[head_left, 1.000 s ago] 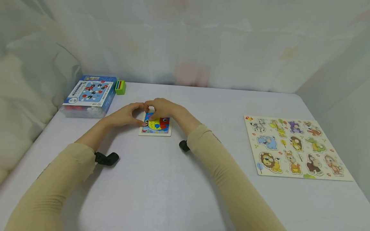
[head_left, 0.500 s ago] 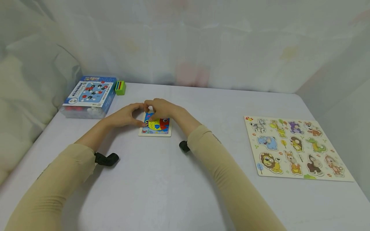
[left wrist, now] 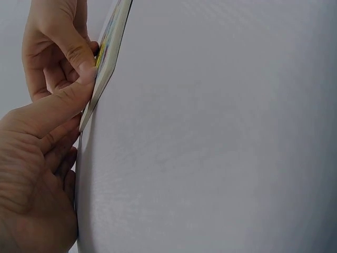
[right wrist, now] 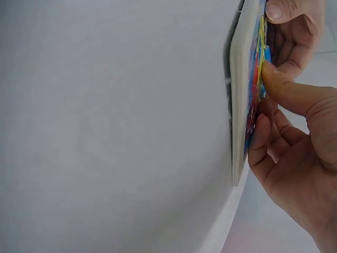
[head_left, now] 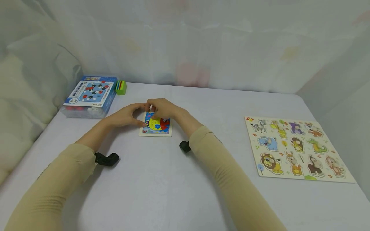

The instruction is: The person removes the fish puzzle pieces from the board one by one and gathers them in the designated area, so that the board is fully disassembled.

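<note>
A small square jigsaw puzzle (head_left: 157, 132), with a red and yellow fish on blue, lies on the white table in the head view. My left hand (head_left: 125, 115) holds its frame at the left, thumb at the near-left edge and fingers curled toward the far-left corner. My right hand (head_left: 164, 109) reaches over the far side, thumb and fingers bent together above the picture. Between them, a blue puzzle piece (right wrist: 268, 54) stands raised in the right wrist view, apparently pinched; the fingers partly hide it. The left wrist view shows the puzzle's pale edge (left wrist: 108, 71) side-on.
A clear-bottomed molecule-model box (head_left: 88, 93) stands at the back left, beside a small green block (head_left: 120, 87) with coloured stripes. A wooden animal peg puzzle (head_left: 297, 149) lies at the right. Dark wrist-camera mounts (head_left: 107, 159) stick out below both sleeves.
My right hand has shifted very slightly right, its thumb uncovering a little more of the yellow fish body. My left hand and the puzzle stay practically in place.
</note>
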Demonstrator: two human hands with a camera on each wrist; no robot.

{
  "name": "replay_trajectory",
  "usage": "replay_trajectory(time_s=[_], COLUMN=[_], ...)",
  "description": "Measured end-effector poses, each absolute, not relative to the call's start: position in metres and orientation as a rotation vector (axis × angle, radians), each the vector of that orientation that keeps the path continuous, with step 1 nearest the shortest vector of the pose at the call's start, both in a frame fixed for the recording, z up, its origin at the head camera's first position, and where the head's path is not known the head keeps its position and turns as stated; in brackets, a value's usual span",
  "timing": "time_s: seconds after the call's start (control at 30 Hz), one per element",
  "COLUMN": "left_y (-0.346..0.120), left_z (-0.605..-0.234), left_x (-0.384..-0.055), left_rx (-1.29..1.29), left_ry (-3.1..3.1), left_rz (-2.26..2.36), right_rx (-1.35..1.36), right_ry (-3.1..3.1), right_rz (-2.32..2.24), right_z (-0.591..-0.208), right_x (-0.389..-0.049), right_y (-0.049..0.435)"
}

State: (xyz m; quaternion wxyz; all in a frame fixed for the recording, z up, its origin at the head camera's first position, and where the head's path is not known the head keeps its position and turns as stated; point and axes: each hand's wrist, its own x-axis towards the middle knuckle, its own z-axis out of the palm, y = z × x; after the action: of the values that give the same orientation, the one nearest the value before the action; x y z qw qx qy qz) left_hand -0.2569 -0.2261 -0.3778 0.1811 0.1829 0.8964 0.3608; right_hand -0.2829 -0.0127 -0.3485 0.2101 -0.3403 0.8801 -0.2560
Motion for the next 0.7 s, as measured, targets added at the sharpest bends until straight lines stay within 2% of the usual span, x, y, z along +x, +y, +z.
replay_trajectory(time_s=[0.7], left_y=[-0.2270], left_z=[-0.3789], left_x=[-0.2572], left_rx=[0.553], left_ry=[2.545], left_rz=[1.006], right_rx=[-0.871], right_ry=[2.443], right_rz=[-0.798], right_z=[-0.3500], right_x=[-0.2819], right_y=[-0.0085])
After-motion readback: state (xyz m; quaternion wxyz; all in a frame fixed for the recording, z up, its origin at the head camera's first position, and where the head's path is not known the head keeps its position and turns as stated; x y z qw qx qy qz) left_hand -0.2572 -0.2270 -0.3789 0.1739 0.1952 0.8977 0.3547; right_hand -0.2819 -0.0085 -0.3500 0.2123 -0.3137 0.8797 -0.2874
